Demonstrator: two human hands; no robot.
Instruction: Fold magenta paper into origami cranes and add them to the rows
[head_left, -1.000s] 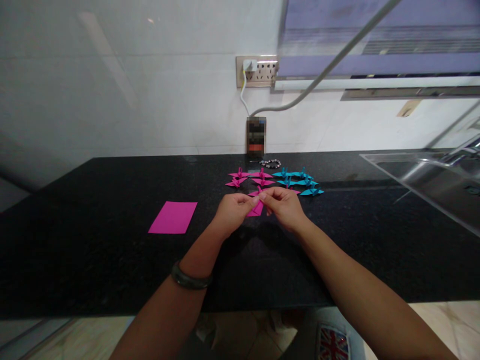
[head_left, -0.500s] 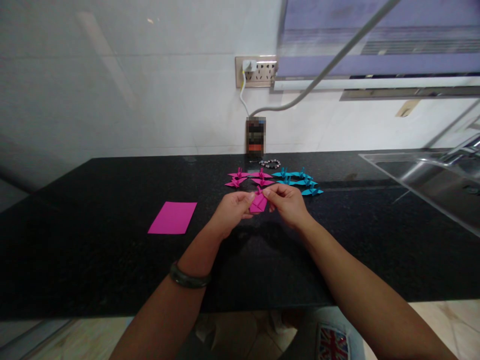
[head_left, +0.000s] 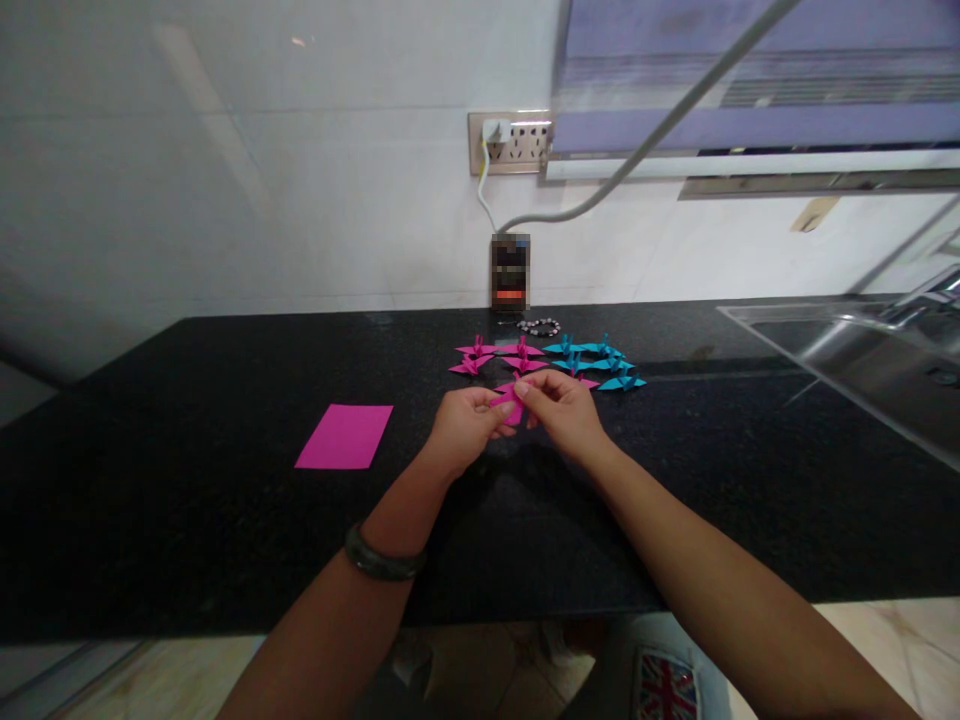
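Between my two hands is a small piece of folded pink paper, partly covered by my fingers. My left hand pinches its left side, thumb on top. From the right, my right hand grips the upper edge with thumb and forefinger. Just beyond them, pink paper cranes and blue paper cranes stand in short rows on the counter. A flat pink paper sheet lies to the left of my left hand.
The dark countertop runs back to a white wall. A beaded bracelet lies behind the cranes, near a phone-like device propped against the wall with a cable. At the right is a metal sink.
My right thumb and fingers have moved left over the folded paper, covering more of it. The hands are closer together, and a pink crane's wing now shows behind my right hand.
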